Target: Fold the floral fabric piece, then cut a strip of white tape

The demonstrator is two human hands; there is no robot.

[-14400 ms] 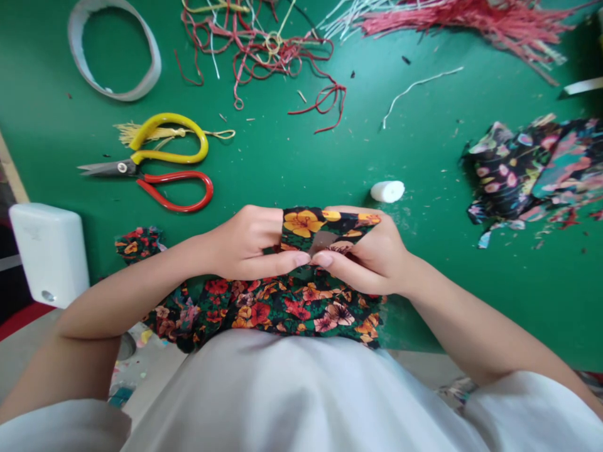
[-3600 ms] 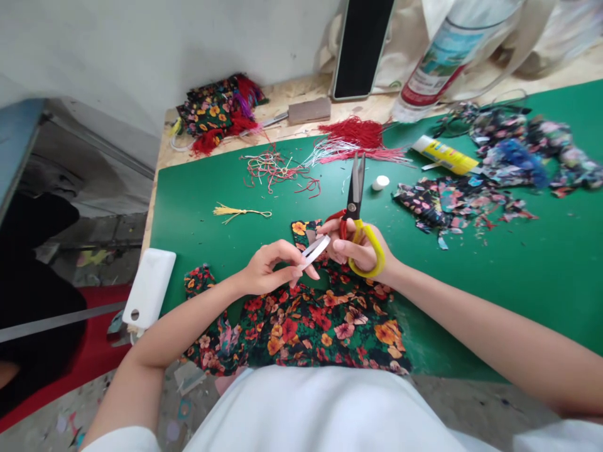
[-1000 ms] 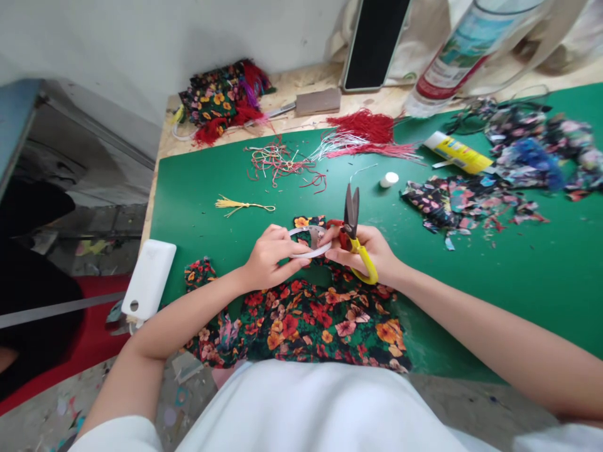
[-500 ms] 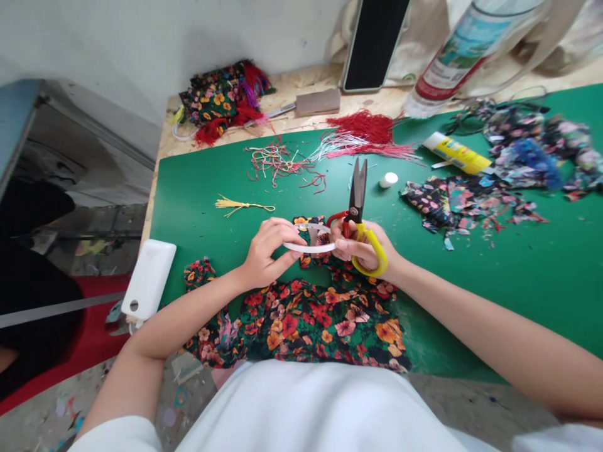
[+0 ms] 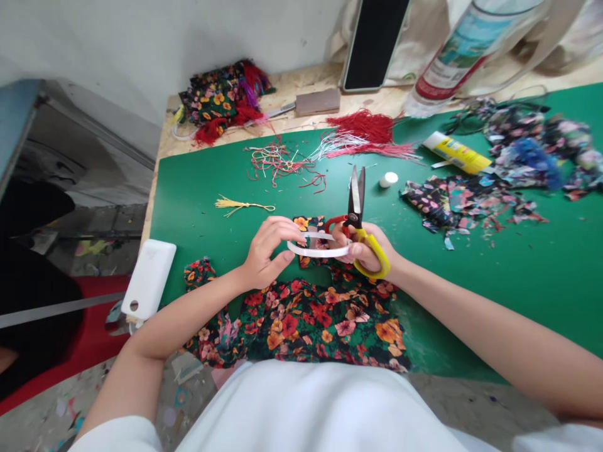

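My left hand pinches one end of a white tape strip that spans between both hands. My right hand holds the strip's other end and also grips scissors with red and yellow handles, blades pointing away from me, slightly apart. Under the hands lies a small folded piece of floral fabric, and a larger floral cloth spreads at the near edge of the green mat.
A white box sits at the mat's left edge. A yellow tassel, red and white cords, a white cap, a glue tube and fabric scraps lie farther out. A large bottle stands at the back.
The white strip has been pulled longer between my hands over the last second. The scissors tipped upright and their blades have parted slightly.
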